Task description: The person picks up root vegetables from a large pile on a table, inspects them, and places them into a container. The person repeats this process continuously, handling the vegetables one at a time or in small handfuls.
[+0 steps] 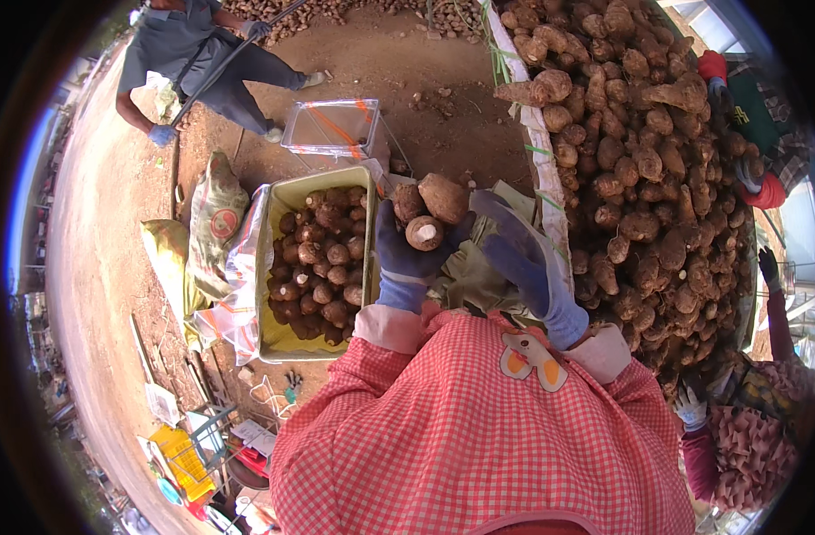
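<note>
My gloved left hand (410,257) is palm up, cupping three brown taro corms. The largest corm (443,198) sits at the upper right of the cluster. A smaller corm (407,203) rests beside it, and another corm (424,233) shows a pale cut end toward me. Just to the right, my gloved right hand (524,251) has its fingers spread and holds nothing. Left of my left hand stands a yellow-lined bin (265,281) partly filled with taro corms (320,261). A large heap of taro corms (638,180) rises on my right.
White sheeting (537,140) edges the heap. Beyond the bin is a clear-topped box with orange tape (334,127). Filled sacks (217,221) stand at left. One person (187,63) holds a long pole; other people's gloved hands (691,408) are along the heap's far side.
</note>
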`<state>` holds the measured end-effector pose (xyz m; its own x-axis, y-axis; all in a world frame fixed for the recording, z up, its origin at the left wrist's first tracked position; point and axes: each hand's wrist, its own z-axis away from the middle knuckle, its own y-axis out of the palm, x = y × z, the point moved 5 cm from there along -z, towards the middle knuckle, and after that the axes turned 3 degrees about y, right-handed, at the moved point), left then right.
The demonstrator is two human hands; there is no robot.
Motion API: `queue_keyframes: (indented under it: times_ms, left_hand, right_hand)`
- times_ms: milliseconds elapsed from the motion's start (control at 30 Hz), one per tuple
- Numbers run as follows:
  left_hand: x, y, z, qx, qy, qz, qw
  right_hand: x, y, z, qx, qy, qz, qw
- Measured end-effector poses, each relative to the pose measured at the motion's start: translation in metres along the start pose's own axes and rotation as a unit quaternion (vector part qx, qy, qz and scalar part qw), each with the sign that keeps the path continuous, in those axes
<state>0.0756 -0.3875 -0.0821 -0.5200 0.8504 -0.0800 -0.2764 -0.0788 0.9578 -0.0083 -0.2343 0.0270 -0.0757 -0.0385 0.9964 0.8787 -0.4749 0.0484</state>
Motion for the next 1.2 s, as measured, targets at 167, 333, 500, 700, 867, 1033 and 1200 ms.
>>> queue_keyframes:
  times_ms: [167,333,500,700,867,1033,1200]
  left_hand:
    - [-0.116,-0.013,-0.074,-0.001,0.114,0.011,0.993]
    - [-0.251,-0.045,-0.199,-0.162,0.248,-0.234,0.926]
    - [-0.239,-0.041,-0.258,-0.233,0.17,-0.279,0.916]
    - [-0.058,0.086,-0.211,0.024,0.141,-0.436,0.888]
    - [0.119,0.192,-0.083,0.348,0.124,-0.579,0.727]
    - [0.27,0.203,0.009,0.494,0.221,-0.756,0.369]
    - [0.329,0.166,0.009,0.348,0.245,-0.869,0.253]
  right_hand:
    - [0.003,-0.034,0.025,-0.125,0.048,0.08,0.988]
    - [0.003,-0.053,0.064,-0.206,0.063,0.091,0.972]
    - [0.029,-0.072,0.109,-0.329,0.044,0.054,0.942]
    - [0.021,-0.134,0.164,-0.512,0.037,0.529,0.675]
    - [-0.02,-0.146,0.224,-0.429,0.118,0.527,0.724]
    - [-0.023,-0.171,0.265,-0.405,0.047,0.484,0.774]
    - [-0.021,-0.198,0.31,-0.451,0.002,0.388,0.804]
